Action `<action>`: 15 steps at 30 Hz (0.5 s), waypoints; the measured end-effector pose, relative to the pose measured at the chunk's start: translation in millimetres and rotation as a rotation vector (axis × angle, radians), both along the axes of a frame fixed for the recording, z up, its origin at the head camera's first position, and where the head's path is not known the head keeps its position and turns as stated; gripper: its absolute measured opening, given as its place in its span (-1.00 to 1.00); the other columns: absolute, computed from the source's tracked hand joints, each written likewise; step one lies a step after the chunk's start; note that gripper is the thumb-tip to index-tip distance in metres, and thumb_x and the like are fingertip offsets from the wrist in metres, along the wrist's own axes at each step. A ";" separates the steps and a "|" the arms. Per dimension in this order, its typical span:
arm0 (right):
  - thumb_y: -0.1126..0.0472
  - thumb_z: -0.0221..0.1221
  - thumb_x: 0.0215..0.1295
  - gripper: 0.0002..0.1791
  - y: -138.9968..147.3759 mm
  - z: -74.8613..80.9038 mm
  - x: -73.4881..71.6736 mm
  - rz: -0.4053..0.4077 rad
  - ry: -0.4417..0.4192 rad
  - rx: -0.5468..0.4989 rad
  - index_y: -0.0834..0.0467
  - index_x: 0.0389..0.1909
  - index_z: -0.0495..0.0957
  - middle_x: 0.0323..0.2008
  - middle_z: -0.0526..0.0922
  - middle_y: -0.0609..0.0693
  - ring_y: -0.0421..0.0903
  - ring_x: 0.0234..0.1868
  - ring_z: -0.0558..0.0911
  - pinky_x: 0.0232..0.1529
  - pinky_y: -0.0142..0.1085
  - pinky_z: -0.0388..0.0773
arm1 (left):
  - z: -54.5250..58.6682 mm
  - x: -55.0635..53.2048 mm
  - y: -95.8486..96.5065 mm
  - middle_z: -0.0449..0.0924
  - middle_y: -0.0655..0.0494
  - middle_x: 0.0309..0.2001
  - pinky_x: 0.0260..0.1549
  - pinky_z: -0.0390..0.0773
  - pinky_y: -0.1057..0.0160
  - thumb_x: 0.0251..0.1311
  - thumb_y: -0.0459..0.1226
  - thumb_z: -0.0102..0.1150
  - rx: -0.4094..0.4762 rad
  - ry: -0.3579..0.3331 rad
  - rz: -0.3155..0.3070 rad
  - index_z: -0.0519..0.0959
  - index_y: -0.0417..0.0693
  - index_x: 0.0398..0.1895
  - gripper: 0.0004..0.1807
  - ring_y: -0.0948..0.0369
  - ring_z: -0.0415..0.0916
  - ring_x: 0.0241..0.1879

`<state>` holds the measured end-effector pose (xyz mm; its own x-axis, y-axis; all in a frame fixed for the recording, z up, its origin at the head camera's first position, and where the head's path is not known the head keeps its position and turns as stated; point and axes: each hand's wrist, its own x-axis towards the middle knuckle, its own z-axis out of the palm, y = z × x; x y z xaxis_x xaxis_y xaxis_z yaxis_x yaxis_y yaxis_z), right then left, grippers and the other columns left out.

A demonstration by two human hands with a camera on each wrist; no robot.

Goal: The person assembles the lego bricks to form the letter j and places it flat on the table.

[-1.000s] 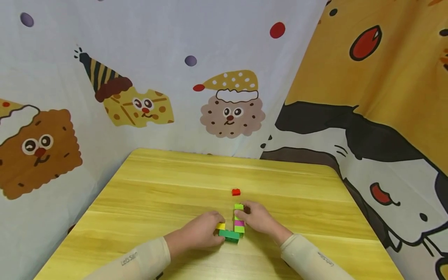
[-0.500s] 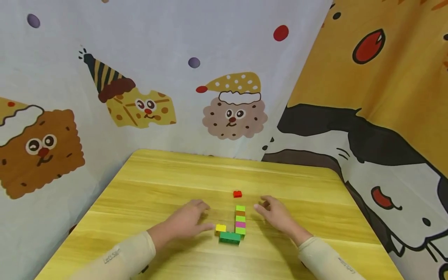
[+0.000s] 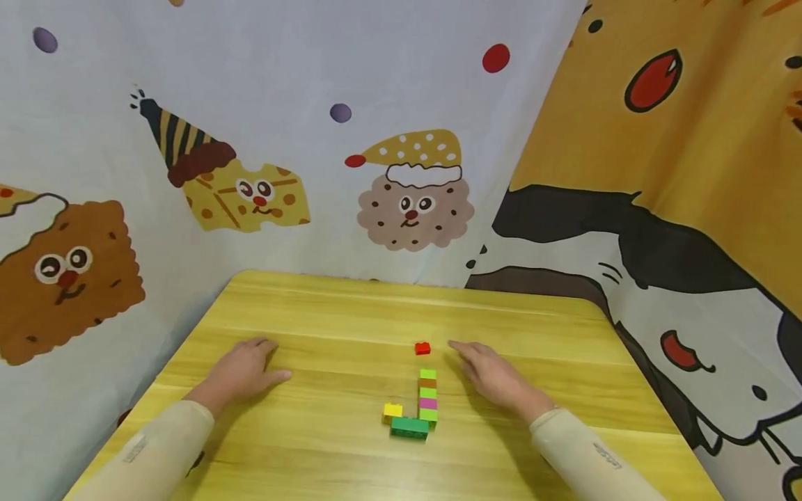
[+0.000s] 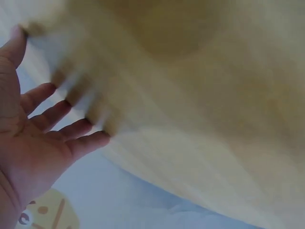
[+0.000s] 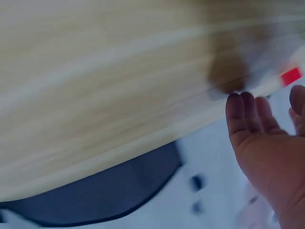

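My left hand (image 3: 243, 372) rests at the left of the table, fingers spread and holding nothing; in the left wrist view its fingertips (image 4: 101, 136) touch or nearly touch the wood. The right hand (image 3: 495, 376) lies right of the bricks, its fingers extended and free of any object. Between the hands stands a joined row of lime, brown and pink bricks (image 3: 428, 394). A dark green brick (image 3: 409, 428) adjoins its near end, and a yellow brick (image 3: 392, 411) sits at the green one's left. Farther back lies a separate red brick (image 3: 422, 348), also visible in the right wrist view.
The wooden table (image 3: 313, 313) has rounded far corners. A printed cloth (image 3: 288, 69) with cartoon figures hangs behind it and along its sides. Small dark marks show under the left sleeve (image 3: 150, 445).
Both hands have let go of the bricks. The left has drawn well away to the left; the right has moved out to the right, and its fingers have straightened. The bricks stay put.
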<state>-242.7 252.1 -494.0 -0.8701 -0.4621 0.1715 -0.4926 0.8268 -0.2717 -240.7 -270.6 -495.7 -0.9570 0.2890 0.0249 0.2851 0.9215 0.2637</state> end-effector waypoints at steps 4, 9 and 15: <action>0.35 0.15 0.58 -0.42 -36.1 -1.5 -11.6 0.105 0.054 0.098 0.02 0.55 0.43 0.22 0.66 0.21 0.22 0.22 0.66 0.26 0.14 0.69 | 3.0 -3.1 7.7 0.51 -0.51 0.35 0.29 0.55 -0.37 0.32 0.19 0.39 0.028 -0.038 -0.018 0.48 -0.43 0.39 -0.08 -0.42 0.49 0.32; 0.42 0.20 0.50 -0.44 -44.2 -7.3 -18.2 0.063 0.111 0.183 0.01 0.46 0.56 0.14 0.68 0.20 0.18 0.14 0.65 0.23 0.09 0.68 | -0.4 -2.6 9.3 0.50 -0.54 0.34 0.30 0.55 -0.37 0.33 0.16 0.40 0.031 -0.039 -0.028 0.47 -0.46 0.39 -0.09 -0.43 0.49 0.32; 0.40 0.23 0.48 -0.44 -45.3 -10.1 -10.6 0.058 0.113 0.169 -0.02 0.44 0.59 0.10 0.69 0.17 0.16 0.07 0.65 0.15 0.06 0.71 | -4.5 -1.5 1.1 0.48 -0.54 0.37 0.32 0.52 -0.38 0.35 0.16 0.38 0.025 -0.028 0.006 0.46 -0.43 0.41 -0.10 -0.44 0.46 0.34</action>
